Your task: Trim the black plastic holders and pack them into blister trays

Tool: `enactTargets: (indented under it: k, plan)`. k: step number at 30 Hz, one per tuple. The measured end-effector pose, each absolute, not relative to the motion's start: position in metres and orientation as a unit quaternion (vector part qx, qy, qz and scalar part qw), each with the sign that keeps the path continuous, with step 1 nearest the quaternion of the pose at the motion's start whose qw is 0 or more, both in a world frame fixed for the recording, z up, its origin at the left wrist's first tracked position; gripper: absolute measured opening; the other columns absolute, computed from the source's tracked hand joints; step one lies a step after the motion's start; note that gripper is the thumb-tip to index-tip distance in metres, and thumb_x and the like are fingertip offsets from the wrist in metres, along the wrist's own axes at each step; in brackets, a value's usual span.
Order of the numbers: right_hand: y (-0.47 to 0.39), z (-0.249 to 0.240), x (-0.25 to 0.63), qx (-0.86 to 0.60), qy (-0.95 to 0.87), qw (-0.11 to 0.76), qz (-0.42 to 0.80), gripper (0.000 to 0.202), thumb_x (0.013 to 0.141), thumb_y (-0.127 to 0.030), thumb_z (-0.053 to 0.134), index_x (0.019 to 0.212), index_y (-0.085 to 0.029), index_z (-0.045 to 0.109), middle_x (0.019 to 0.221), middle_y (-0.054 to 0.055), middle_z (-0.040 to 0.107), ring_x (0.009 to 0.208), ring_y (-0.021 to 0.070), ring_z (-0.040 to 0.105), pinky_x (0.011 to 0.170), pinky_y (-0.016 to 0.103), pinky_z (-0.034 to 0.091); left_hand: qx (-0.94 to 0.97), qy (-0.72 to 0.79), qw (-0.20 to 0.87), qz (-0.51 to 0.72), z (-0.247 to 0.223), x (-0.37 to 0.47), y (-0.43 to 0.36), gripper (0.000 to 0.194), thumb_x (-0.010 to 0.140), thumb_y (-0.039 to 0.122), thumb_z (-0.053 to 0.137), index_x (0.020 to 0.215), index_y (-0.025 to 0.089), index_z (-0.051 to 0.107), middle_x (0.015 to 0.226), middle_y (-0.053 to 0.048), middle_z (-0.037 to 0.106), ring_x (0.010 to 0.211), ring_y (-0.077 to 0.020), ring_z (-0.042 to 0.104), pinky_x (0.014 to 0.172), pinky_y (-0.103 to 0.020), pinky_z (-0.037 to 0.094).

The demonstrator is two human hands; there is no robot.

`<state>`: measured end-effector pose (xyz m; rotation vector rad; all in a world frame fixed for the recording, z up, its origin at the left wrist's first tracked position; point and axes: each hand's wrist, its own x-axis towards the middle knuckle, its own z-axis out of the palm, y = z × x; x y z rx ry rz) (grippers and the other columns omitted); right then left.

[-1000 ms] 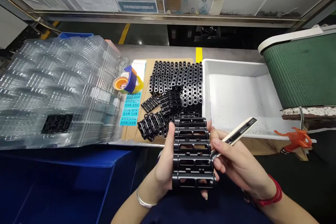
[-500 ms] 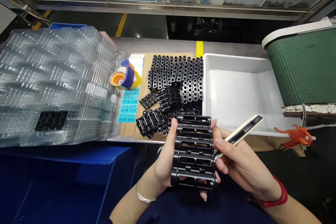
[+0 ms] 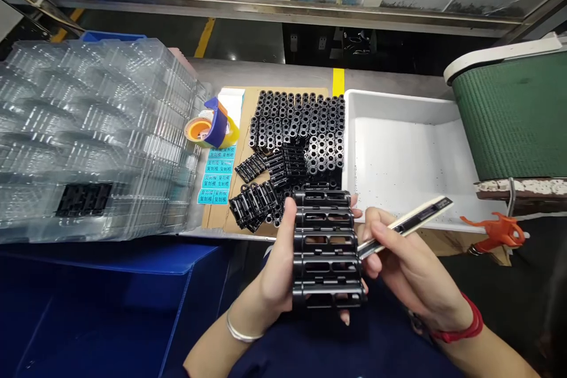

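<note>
My left hand point(image 3: 281, 266) grips a black slotted plastic part point(image 3: 328, 266) from its left side and from beneath, with fingertips showing past its right edge. The part is a row of ribbed bars with long openings. My right hand point(image 3: 394, 254) pinches a cream-and-black utility knife point(image 3: 410, 225), its tip at the right edge of the black part. Whether the blade touches the plastic I cannot tell. Behind my hands, many similar black parts point(image 3: 296, 121) stand in rows on cardboard, with several loose ones point(image 3: 253, 205) lying in front.
Stacked clear plastic trays point(image 3: 101, 130) rise at the left above a blue bin point(image 3: 88, 307). A tape roll in a dispenser point(image 3: 212, 124) sits near blue labels point(image 3: 217, 181). At right are a white tray point(image 3: 394, 165) with black specks, a green conveyor belt point(image 3: 518, 112) and an orange-handled tool point(image 3: 498, 233).
My right hand and the knife have shifted slightly right, and the knife lies at a flatter angle. The black part has turned a little in my left hand.
</note>
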<state>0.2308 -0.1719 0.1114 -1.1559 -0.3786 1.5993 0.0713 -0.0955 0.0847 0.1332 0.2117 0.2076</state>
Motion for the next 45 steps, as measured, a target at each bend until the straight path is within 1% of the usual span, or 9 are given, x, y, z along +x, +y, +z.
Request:
enactTargets:
  k: [3,6,10,14,19,27,34,38,45]
  plan:
    - [-0.179,0.111,0.23,-0.537,-0.19,0.592,0.569,0.029,0.094,-0.048,0.067,0.081,-0.023,0.065,0.059,-0.003,0.06,0.059,0.0119,0.06,0.06,0.021,0.054,0.099,0.15,0.956,0.232,0.092,0.071,-0.098,0.079,0.089,0.077,0.045,0.147,0.024,0.053,0.109,-0.009,0.073,0.082,-0.0226,0.074,0.057,-0.031,0.065]
    - [-0.192,0.113,0.226,-0.546,-0.299,0.63,0.465,0.017,0.099,-0.04,0.062,0.095,-0.027,0.071,0.072,0.0,0.066,0.072,0.0141,0.065,0.077,0.027,0.06,0.14,0.197,0.917,0.316,0.098,0.072,-0.102,0.075,0.086,0.074,0.055,0.145,0.028,0.056,0.098,-0.005,0.072,0.077,-0.0225,0.072,0.055,-0.031,0.064]
    - [-0.205,0.118,0.218,-0.532,-0.464,0.594,0.385,0.017,0.099,-0.02,0.059,0.107,-0.029,0.071,0.083,0.002,0.069,0.081,0.0168,0.068,0.097,0.042,0.061,0.166,0.245,0.885,0.36,0.101,0.071,-0.109,0.076,0.081,0.075,0.062,0.14,0.028,0.061,0.095,-0.004,0.074,0.07,-0.0185,0.067,0.066,-0.032,0.063]
    - [-0.203,0.121,0.218,-0.527,-0.564,0.545,0.328,0.033,0.09,-0.006,0.06,0.114,-0.028,0.069,0.086,0.002,0.07,0.08,0.019,0.071,0.094,0.045,0.064,0.176,0.284,0.861,0.383,0.106,0.072,-0.114,0.084,0.073,0.077,0.069,0.14,0.027,0.061,0.092,-0.003,0.074,0.073,-0.0203,0.066,0.084,-0.039,0.06]
    - [-0.199,0.122,0.218,-0.538,-0.613,0.504,0.283,0.036,0.085,-0.003,0.06,0.112,-0.027,0.065,0.085,0.001,0.071,0.077,0.0166,0.071,0.093,0.04,0.064,0.177,0.285,0.855,0.397,0.103,0.073,-0.117,0.089,0.072,0.077,0.07,0.144,0.026,0.056,0.099,-0.006,0.075,0.094,-0.0299,0.069,0.095,-0.046,0.055]
    - [-0.207,0.124,0.215,-0.588,-0.512,0.502,0.374,0.015,0.097,-0.013,0.057,0.099,-0.027,0.064,0.083,-0.001,0.065,0.084,0.0138,0.066,0.104,0.034,0.058,0.178,0.265,0.869,0.377,0.098,0.073,-0.117,0.09,0.073,0.077,0.069,0.145,0.026,0.056,0.111,-0.009,0.075,0.117,-0.0357,0.065,0.102,-0.044,0.053]
    - [-0.209,0.119,0.214,-0.574,-0.487,0.534,0.385,0.018,0.098,-0.015,0.056,0.105,-0.028,0.066,0.084,0.001,0.064,0.083,0.0162,0.064,0.103,0.042,0.058,0.178,0.266,0.868,0.381,0.099,0.072,-0.116,0.088,0.074,0.076,0.069,0.145,0.025,0.056,0.112,-0.009,0.076,0.117,-0.0379,0.066,0.1,-0.047,0.055]
    - [-0.207,0.119,0.215,-0.577,-0.494,0.516,0.395,0.017,0.098,-0.014,0.057,0.103,-0.028,0.065,0.087,0.0,0.064,0.087,0.0147,0.064,0.106,0.037,0.055,0.188,0.265,0.864,0.384,0.097,0.072,-0.115,0.09,0.075,0.076,0.068,0.147,0.024,0.054,0.113,-0.009,0.076,0.12,-0.0364,0.064,0.102,-0.043,0.054]
    - [-0.205,0.122,0.214,-0.575,-0.444,0.541,0.424,0.016,0.101,-0.018,0.055,0.101,-0.029,0.065,0.083,-0.001,0.063,0.082,0.0129,0.062,0.106,0.035,0.055,0.173,0.22,0.908,0.313,0.099,0.075,-0.112,0.095,0.07,0.084,0.065,0.14,0.019,0.062,0.112,-0.013,0.076,0.122,-0.0399,0.062,0.105,-0.053,0.051]
